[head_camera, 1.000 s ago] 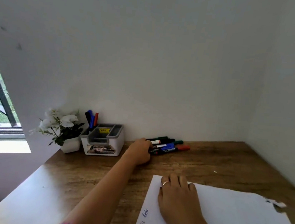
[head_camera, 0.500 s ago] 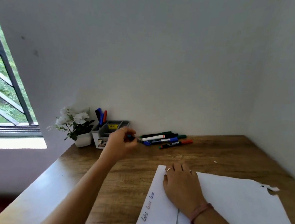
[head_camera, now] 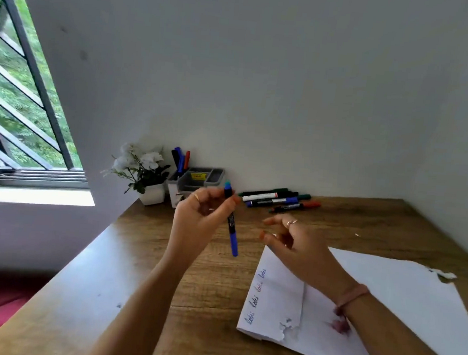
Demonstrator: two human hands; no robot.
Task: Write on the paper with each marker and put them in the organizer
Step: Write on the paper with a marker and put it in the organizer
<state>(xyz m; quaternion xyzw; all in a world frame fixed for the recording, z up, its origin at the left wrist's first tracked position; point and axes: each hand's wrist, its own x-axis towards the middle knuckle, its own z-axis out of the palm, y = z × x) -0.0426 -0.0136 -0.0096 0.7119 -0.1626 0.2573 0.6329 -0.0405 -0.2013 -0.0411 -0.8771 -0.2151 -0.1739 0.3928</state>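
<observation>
My left hand (head_camera: 198, 219) holds a blue marker (head_camera: 231, 230) upright in the air above the wooden table (head_camera: 204, 287), pinched near its top, cap end pointing down. My right hand (head_camera: 294, 243) hovers just right of it with fingers spread, holding nothing. A white paper (head_camera: 379, 309) lies under my right forearm, with short written words along its left edge. Several loose markers (head_camera: 276, 199) lie in a pile by the wall. The grey and white organizer (head_camera: 199, 178) stands behind my left hand, with three markers (head_camera: 181, 159) standing in its left slot.
A small white pot of white flowers (head_camera: 143, 175) stands left of the organizer in the table's far corner. A window with bars (head_camera: 15, 90) is on the left. Walls close the table at the back and right. The paper's right corner (head_camera: 443, 275) is torn.
My left hand has taken the blue marker from the pile and lifted it towards me. My right hand has risen off the paper and opened beside the marker.
</observation>
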